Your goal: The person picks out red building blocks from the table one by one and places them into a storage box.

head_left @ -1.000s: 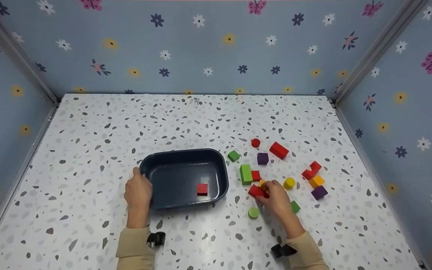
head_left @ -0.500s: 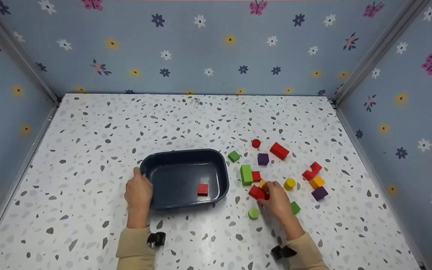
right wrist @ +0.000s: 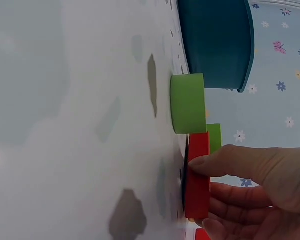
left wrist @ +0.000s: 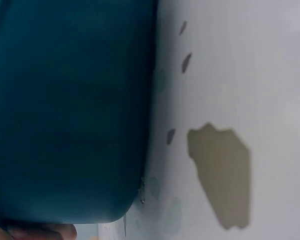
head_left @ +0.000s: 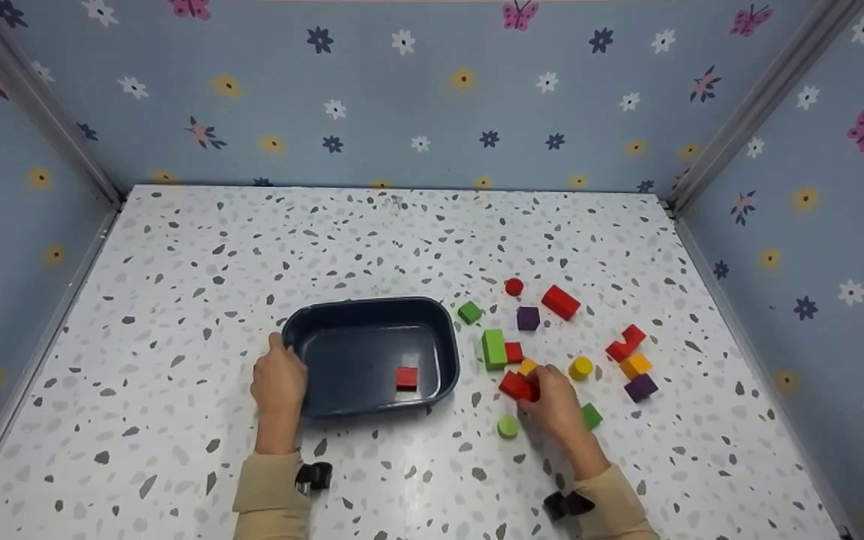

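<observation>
A dark blue tray (head_left: pixel 349 367) stands on the speckled table with a red block (head_left: pixel 406 378) inside, towards its right end. The left hand (head_left: pixel 279 377) grips the tray's left rim; in the left wrist view its fingers (left wrist: pixel 45 232) show at the tray's (left wrist: pixel 70 110) lower corner. Among the loose blocks, the right hand (head_left: pixel 556 401) pinches a red block (head_left: pixel 514 385), its thumb on the near face of that block (right wrist: pixel 198 192) in the right wrist view. An orange block (head_left: pixel 527 367) touches or nearly touches that red block, partly hidden by the fingers.
Around the right hand lie a light green block (head_left: pixel 493 349), a small red block (head_left: pixel 514 352), a green cylinder (head_left: pixel 508 427), a yellow cylinder (head_left: pixel 580 367) and a dark green block (head_left: pixel 591 415). Farther off are a purple cube (head_left: pixel 528 318) and a red block (head_left: pixel 560 302). Flowered walls (head_left: pixel 402 97) border the table.
The right fingers have shifted very slightly, showing more of the orange block. The left hand keeps its grip on the tray, and the head view has drifted a little.
</observation>
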`<state>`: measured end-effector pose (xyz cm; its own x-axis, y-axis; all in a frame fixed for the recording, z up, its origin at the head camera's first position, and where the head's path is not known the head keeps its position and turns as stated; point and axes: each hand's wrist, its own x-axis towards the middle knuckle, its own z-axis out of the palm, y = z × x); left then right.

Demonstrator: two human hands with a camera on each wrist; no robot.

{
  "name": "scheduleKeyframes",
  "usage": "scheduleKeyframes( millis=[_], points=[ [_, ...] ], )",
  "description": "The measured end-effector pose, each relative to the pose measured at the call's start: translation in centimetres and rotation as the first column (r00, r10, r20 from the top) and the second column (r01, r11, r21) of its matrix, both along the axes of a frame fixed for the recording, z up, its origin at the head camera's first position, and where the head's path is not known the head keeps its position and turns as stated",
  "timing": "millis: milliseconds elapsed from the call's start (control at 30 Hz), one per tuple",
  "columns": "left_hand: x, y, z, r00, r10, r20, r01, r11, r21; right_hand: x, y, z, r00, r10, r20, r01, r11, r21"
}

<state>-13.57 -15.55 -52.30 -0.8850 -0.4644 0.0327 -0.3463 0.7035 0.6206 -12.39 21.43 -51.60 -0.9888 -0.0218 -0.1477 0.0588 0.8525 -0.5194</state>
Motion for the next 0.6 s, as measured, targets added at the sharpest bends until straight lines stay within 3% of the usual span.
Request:
scheduleKeyframes(
  millis=[133, 600],
  points=[
    [0.0, 0.0, 0.0, 1.000, -0.016, 0.008, 0.016, 1.000, -0.006, 0.1, 0.1, -0.1, 0.999, 0.016, -0.044, -0.016, 1.000, 0.000],
    [0.0, -0.1, 0.1, 0.999, -0.012, 0.033, 0.012, 1.000, 0.009, 0.3, -0.4, 1.4, 1.000, 0.007, -0.008, -0.007, 0.999, -0.034]
  ],
)
